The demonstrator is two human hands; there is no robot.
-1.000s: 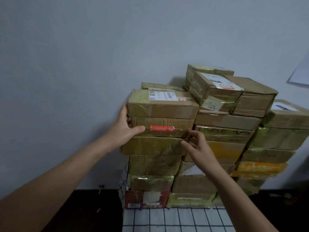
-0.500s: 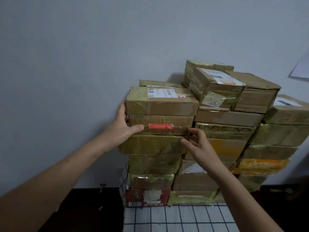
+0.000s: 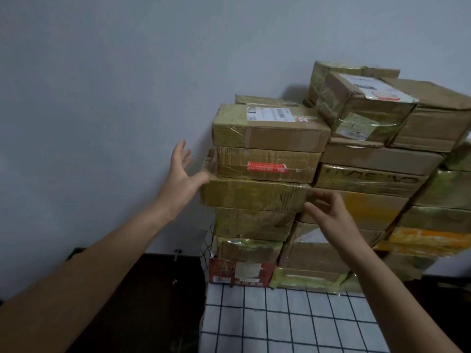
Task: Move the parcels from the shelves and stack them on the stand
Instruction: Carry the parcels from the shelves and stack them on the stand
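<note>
A tall stack of taped cardboard parcels stands against the wall on the stand's checked cloth [image 3: 280,319]. At the top of the left column lies a parcel with a white label [image 3: 270,127]. Under it sits a parcel with a red sticker [image 3: 265,165], then a wider brown parcel [image 3: 252,196]. My left hand [image 3: 182,174] is spread beside the left end of these parcels, thumb near the wide parcel's corner, holding nothing. My right hand [image 3: 328,212] hovers with loosely bent fingers at the wide parcel's right end, also empty.
The grey wall [image 3: 127,98] runs behind and to the left of the stack. More parcels [image 3: 377,159] fill the right columns, with an orange one [image 3: 428,240] low on the right. A dark floor [image 3: 142,301] lies left of the stand.
Both hands have let go of the red-sticker parcel and drawn back from the stack. The view has shifted, so the stack sits further right.
</note>
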